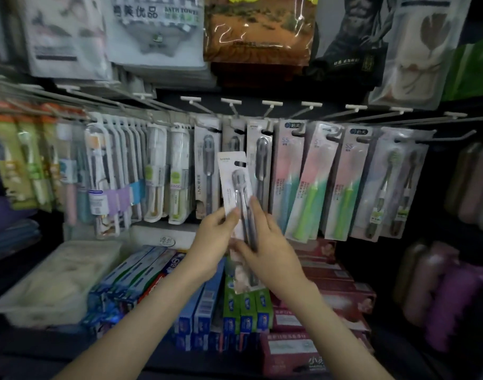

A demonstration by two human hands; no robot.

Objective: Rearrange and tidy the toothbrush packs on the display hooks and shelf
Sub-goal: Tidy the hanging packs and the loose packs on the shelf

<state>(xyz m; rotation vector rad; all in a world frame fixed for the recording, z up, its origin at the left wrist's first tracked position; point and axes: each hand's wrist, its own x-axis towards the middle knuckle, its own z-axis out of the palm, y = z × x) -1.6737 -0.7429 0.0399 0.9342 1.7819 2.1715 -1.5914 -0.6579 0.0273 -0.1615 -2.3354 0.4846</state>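
I hold a white toothbrush pack with a dark brush upright in front of the display. My left hand pinches its left edge, and my right hand grips its lower part from the right. Its hang hole is off any hook, just below the grey toothbrush packs hanging on the centre hooks. Pink-and-green packs hang to the right, and white and purple packs hang to the left.
Toothpaste boxes in blue, green and red lie stacked on the shelf below my hands. A white tray sits at the lower left. Bagged towels hang above the hooks. Purple items stand at the right.
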